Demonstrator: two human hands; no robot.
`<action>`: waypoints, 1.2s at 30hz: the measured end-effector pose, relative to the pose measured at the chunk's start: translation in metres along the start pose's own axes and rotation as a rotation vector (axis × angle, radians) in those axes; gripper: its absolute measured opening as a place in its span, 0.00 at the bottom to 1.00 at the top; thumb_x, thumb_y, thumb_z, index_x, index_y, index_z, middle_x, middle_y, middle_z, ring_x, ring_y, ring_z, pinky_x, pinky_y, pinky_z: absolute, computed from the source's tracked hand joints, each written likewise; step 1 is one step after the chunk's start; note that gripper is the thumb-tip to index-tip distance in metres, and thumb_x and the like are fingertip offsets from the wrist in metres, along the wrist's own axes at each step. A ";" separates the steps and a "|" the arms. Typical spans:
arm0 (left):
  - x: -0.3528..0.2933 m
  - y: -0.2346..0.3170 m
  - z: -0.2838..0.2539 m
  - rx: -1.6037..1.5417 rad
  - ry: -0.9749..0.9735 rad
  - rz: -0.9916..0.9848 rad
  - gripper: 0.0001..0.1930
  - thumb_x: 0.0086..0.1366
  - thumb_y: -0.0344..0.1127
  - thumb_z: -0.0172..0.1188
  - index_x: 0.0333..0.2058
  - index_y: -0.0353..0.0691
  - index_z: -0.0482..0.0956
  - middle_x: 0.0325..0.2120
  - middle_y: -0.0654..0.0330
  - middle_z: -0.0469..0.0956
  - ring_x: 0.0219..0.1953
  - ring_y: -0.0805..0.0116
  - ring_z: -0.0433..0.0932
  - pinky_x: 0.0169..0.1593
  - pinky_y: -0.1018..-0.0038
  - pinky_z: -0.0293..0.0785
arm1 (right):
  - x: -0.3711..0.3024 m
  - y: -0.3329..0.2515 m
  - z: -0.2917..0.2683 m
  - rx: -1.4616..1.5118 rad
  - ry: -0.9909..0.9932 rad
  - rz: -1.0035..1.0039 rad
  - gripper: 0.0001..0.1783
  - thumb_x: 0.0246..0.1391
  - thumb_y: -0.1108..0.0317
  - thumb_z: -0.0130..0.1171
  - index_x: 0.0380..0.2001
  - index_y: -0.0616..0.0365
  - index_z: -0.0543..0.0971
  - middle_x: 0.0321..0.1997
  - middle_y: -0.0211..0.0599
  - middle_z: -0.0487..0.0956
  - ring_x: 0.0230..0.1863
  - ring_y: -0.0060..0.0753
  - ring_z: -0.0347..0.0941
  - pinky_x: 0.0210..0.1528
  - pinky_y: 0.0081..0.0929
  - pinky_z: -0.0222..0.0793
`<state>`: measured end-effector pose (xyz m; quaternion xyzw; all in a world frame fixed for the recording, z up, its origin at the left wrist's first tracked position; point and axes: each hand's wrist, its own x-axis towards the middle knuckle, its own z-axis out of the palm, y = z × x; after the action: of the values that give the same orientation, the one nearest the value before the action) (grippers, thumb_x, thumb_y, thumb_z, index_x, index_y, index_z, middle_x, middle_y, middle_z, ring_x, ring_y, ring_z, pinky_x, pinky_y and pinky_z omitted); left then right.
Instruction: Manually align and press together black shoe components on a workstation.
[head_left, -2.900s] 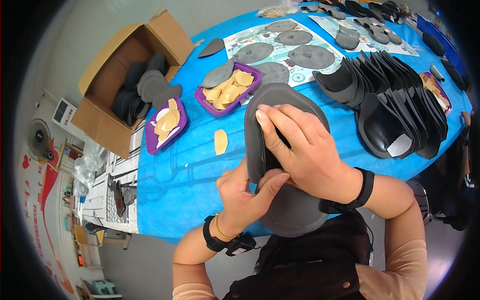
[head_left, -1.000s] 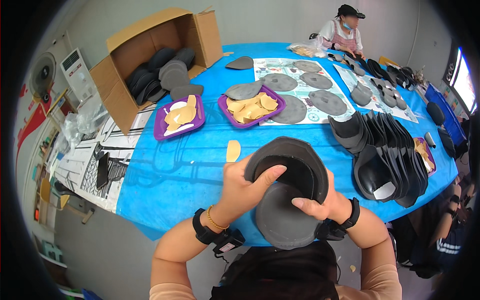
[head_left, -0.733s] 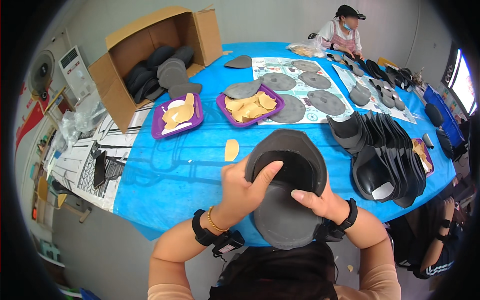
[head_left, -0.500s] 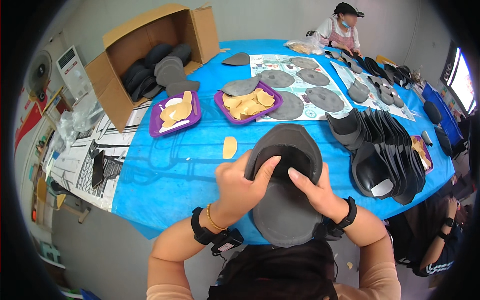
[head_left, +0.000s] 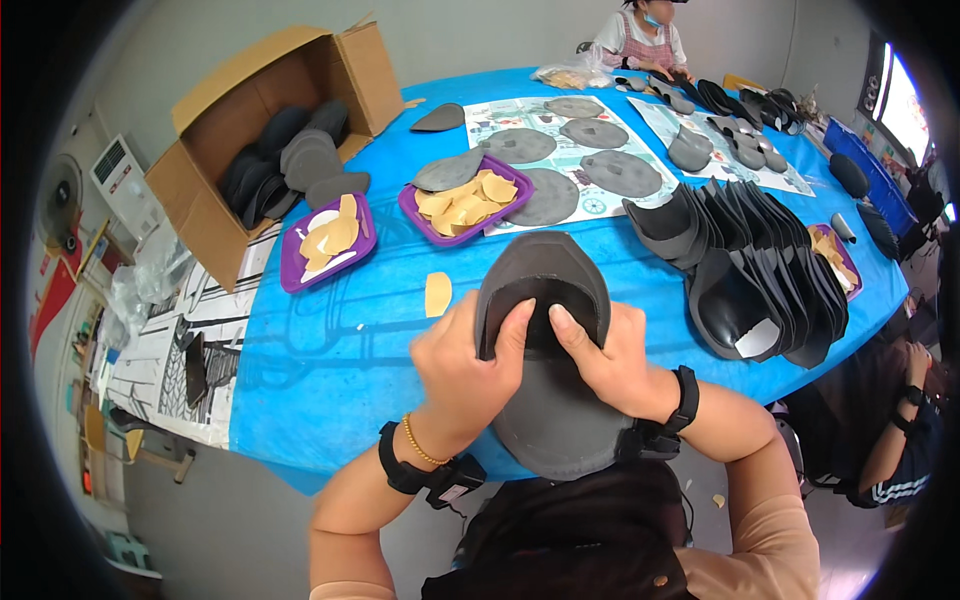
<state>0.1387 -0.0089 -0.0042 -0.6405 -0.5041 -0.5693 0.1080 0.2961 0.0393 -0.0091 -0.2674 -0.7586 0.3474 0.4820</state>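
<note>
At frame centre, left hand (head_left: 462, 355) and right hand (head_left: 628, 362) pinch the grey slipper-shaped piece (head_left: 555, 430), rear fingertips hidden. Thumbs now sit closer together, suggesting inward pressing.

On my feed, a dark grey moulded pad (head_left: 548, 392) sits just below frame centre, rounded end downward. I see its upper end curving around a black hollow.

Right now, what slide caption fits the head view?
Left fingers and right fingers hold a curved grey piece at a blue-covered table.
</note>
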 end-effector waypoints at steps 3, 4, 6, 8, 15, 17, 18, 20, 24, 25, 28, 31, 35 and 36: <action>0.003 -0.007 -0.001 0.017 0.003 0.021 0.08 0.59 0.34 0.67 0.29 0.36 0.79 0.19 0.56 0.78 0.18 0.59 0.76 0.21 0.72 0.70 | 0.007 0.002 -0.004 -0.159 -0.059 -0.068 0.18 0.64 0.58 0.53 0.39 0.66 0.78 0.28 0.55 0.79 0.27 0.53 0.79 0.29 0.36 0.73; 0.004 -0.008 0.000 0.045 -0.005 0.037 0.09 0.59 0.35 0.67 0.30 0.35 0.79 0.20 0.56 0.78 0.18 0.58 0.77 0.22 0.72 0.71 | 0.009 0.005 -0.005 -0.169 -0.061 -0.068 0.19 0.64 0.57 0.52 0.38 0.66 0.78 0.26 0.55 0.79 0.26 0.55 0.78 0.28 0.37 0.72; 0.004 -0.007 0.001 0.007 -0.053 -0.037 0.10 0.59 0.36 0.67 0.33 0.35 0.80 0.23 0.54 0.80 0.21 0.57 0.79 0.25 0.71 0.73 | 0.012 0.010 -0.007 -0.163 -0.042 -0.089 0.20 0.63 0.56 0.53 0.38 0.67 0.78 0.22 0.54 0.78 0.22 0.54 0.77 0.25 0.38 0.71; 0.004 -0.004 0.001 -0.023 -0.099 -0.110 0.13 0.58 0.37 0.67 0.36 0.34 0.80 0.25 0.52 0.81 0.24 0.57 0.81 0.28 0.71 0.76 | 0.017 0.012 -0.011 -0.156 -0.034 -0.061 0.21 0.63 0.56 0.53 0.38 0.68 0.78 0.22 0.54 0.78 0.22 0.53 0.77 0.25 0.37 0.71; 0.002 0.002 -0.007 -0.538 -0.313 -0.374 0.23 0.62 0.41 0.65 0.50 0.30 0.74 0.39 0.55 0.81 0.41 0.69 0.79 0.46 0.72 0.74 | 0.022 0.015 -0.016 -0.135 -0.029 -0.136 0.20 0.62 0.58 0.53 0.45 0.68 0.75 0.24 0.54 0.79 0.23 0.54 0.78 0.28 0.40 0.71; 0.005 0.000 -0.012 -0.961 -0.395 -0.637 0.25 0.64 0.41 0.63 0.53 0.31 0.71 0.45 0.56 0.78 0.47 0.70 0.76 0.51 0.74 0.72 | 0.020 0.016 -0.014 -0.187 0.012 -0.203 0.20 0.62 0.59 0.53 0.47 0.68 0.74 0.23 0.53 0.79 0.24 0.55 0.77 0.28 0.41 0.71; 0.006 -0.001 -0.013 -0.983 -0.448 -0.650 0.26 0.65 0.42 0.63 0.56 0.32 0.69 0.49 0.57 0.75 0.50 0.70 0.73 0.53 0.74 0.70 | 0.019 0.016 -0.016 -0.254 -0.030 -0.208 0.20 0.62 0.60 0.53 0.48 0.68 0.73 0.22 0.52 0.78 0.23 0.56 0.77 0.26 0.41 0.71; 0.005 0.005 -0.011 -0.989 -0.402 -0.684 0.25 0.66 0.41 0.62 0.55 0.32 0.70 0.48 0.57 0.75 0.49 0.71 0.73 0.52 0.74 0.70 | 0.017 0.014 -0.017 -0.315 -0.077 -0.207 0.20 0.62 0.61 0.53 0.50 0.68 0.71 0.21 0.52 0.78 0.23 0.56 0.76 0.25 0.42 0.70; -0.008 0.010 -0.002 -0.767 -0.167 -0.619 0.17 0.68 0.37 0.59 0.50 0.31 0.74 0.43 0.58 0.79 0.44 0.73 0.75 0.49 0.75 0.71 | 0.014 0.007 -0.011 -0.325 -0.059 -0.312 0.20 0.60 0.66 0.56 0.51 0.66 0.69 0.19 0.49 0.77 0.21 0.51 0.76 0.21 0.39 0.69; -0.008 0.010 -0.002 -0.767 -0.167 -0.623 0.17 0.68 0.37 0.59 0.50 0.31 0.74 0.43 0.58 0.79 0.44 0.73 0.75 0.49 0.75 0.71 | 0.012 0.007 -0.010 -0.353 -0.040 -0.370 0.21 0.59 0.68 0.57 0.52 0.66 0.68 0.20 0.48 0.77 0.20 0.49 0.76 0.21 0.38 0.69; -0.007 0.010 -0.003 -0.648 -0.144 -0.567 0.13 0.69 0.34 0.58 0.46 0.30 0.77 0.38 0.59 0.81 0.40 0.74 0.76 0.45 0.76 0.72 | 0.010 0.010 -0.004 -0.311 0.004 -0.420 0.23 0.58 0.70 0.57 0.55 0.65 0.67 0.21 0.46 0.78 0.19 0.47 0.76 0.21 0.36 0.70; -0.006 0.008 -0.003 -0.544 -0.115 -0.459 0.13 0.68 0.34 0.59 0.45 0.30 0.77 0.35 0.59 0.82 0.37 0.74 0.76 0.42 0.77 0.73 | 0.009 0.012 -0.004 -0.262 -0.056 -0.388 0.27 0.57 0.70 0.58 0.58 0.64 0.64 0.24 0.48 0.79 0.21 0.51 0.77 0.23 0.37 0.71; -0.006 0.005 -0.002 -0.456 -0.104 -0.393 0.12 0.67 0.33 0.60 0.44 0.30 0.78 0.34 0.57 0.82 0.36 0.74 0.78 0.40 0.76 0.74 | 0.011 0.009 -0.005 -0.158 -0.147 -0.264 0.30 0.57 0.70 0.58 0.61 0.61 0.62 0.26 0.51 0.80 0.23 0.55 0.77 0.24 0.39 0.72; -0.006 0.005 -0.001 -0.474 -0.059 -0.380 0.12 0.67 0.33 0.61 0.43 0.30 0.78 0.33 0.56 0.83 0.34 0.73 0.79 0.39 0.76 0.74 | 0.011 0.008 -0.005 -0.131 -0.165 -0.225 0.31 0.57 0.70 0.57 0.62 0.59 0.62 0.27 0.52 0.80 0.24 0.57 0.76 0.25 0.41 0.72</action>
<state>0.1429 -0.0152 -0.0067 -0.5582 -0.4708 -0.6623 -0.1677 0.2966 0.0536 -0.0076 -0.1821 -0.8420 0.2617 0.4352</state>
